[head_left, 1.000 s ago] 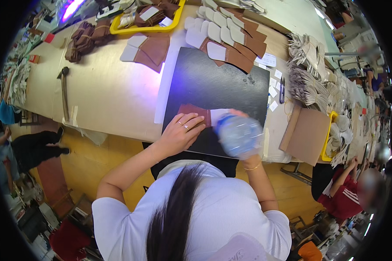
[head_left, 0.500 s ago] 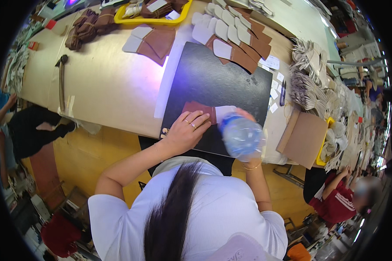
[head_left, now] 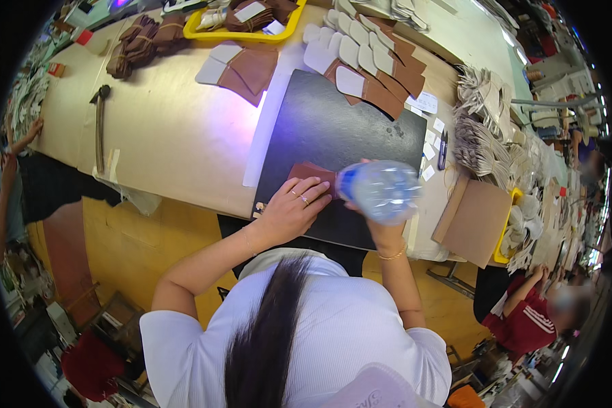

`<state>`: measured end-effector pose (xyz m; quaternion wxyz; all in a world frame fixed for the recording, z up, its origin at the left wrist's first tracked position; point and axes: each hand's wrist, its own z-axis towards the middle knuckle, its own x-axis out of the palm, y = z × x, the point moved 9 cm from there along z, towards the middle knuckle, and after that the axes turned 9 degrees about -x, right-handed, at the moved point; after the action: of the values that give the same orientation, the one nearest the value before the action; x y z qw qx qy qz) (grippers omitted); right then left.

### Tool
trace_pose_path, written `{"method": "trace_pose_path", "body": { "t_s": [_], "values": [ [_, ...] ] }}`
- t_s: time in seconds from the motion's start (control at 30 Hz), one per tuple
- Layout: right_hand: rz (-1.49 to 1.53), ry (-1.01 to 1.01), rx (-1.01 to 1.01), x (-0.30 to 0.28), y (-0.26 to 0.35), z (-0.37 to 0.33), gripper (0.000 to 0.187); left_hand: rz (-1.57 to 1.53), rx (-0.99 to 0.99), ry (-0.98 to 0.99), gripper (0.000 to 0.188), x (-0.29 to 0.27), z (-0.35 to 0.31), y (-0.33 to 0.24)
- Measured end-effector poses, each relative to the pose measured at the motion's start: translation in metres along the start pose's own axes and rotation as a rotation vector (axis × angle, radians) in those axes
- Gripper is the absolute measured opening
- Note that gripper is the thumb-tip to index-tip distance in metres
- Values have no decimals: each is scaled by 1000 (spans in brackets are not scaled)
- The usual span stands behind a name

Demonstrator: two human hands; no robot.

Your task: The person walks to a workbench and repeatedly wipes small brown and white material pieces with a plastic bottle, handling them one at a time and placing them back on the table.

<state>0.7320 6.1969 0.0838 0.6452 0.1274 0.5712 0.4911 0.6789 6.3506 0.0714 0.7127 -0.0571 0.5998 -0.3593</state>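
Note:
A clear plastic bottle (head_left: 387,190) with a blue band is gripped in my right hand (head_left: 387,234), tilted over the black mat (head_left: 326,115) and smeared by motion. It hides part of that hand and the right end of a brown leather-like piece (head_left: 308,171). My left hand (head_left: 294,212) lies flat on this piece near the mat's front edge, fingers stretched out and rings on them. Overlapping brown pieces with pale grey ends (head_left: 381,95) fan out at the mat's far edge. Two more such pieces (head_left: 248,70) lie left of the mat.
A hammer (head_left: 100,129) lies at the left. Dark brown bundles (head_left: 139,47) and a yellow tray (head_left: 279,34) are at the back. Small white labels (head_left: 430,151), a pen (head_left: 443,151), grey stacks (head_left: 479,136) and brown board (head_left: 472,221) occupy the right. Other people sit at both sides.
My right hand has swung the bottle slightly up and to the right, and the bottle now covers the piece's pale end. My left hand stays on the piece.

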Motion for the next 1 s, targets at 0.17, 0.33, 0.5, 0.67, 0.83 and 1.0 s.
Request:
{"method": "trace_pose_path", "body": {
  "t_s": [0.17,0.33,0.5,0.67,0.83,1.0],
  "values": [
    [-46,-272,117,-55,-15,-17,56,-41,-37,9,42,0,0,0],
    [-153,-233,-101,-27,30,11,37,-31,-35,25,41,1,1,0],
    [-126,-137,-2,-31,11,3,42,-43,-22,25,40,-2,2,-1],
    [76,-310,234,-54,-11,-6,46,-28,-21,31,40,1,4,-1],
    [-68,-118,-204,0,59,49,65,-18,-50,51,38,10,-4,7],
    [-152,-226,57,-44,6,21,63,-22,-9,-9,32,-5,7,-5]
  ]
}}
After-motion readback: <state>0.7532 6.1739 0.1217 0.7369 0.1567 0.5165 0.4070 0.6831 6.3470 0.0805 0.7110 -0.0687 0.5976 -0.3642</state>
